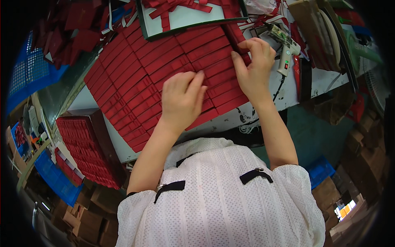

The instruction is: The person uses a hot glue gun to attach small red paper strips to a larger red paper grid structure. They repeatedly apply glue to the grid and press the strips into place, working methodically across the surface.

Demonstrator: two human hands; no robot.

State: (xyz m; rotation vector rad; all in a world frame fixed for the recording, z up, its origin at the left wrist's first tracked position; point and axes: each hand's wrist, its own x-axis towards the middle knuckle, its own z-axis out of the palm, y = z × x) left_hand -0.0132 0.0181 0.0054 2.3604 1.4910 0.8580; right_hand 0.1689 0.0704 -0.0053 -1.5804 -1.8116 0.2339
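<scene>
Rows of slim red boxes [164, 61], packed tightly side by side, cover the table in front of me. My left hand [181, 96] is closed over the middle of the rows, its fingers bent and near together; whatever lies under the fingertips is hidden. At the right edge of the rows, my right hand [256, 68] has its thumb and bent fingers around the end of a red box [236, 39]. Some boxes at the left and centre carry small red bows or ribbon bands [152, 96].
Beyond the rows stands a dark-edged tray [193, 24] with red ribbon pieces. A white glue gun [286, 57] with a cord lies right of my right hand. At the left are a carton of red bundles [88, 144], a pile of red pieces [74, 29] and blue crates [31, 70].
</scene>
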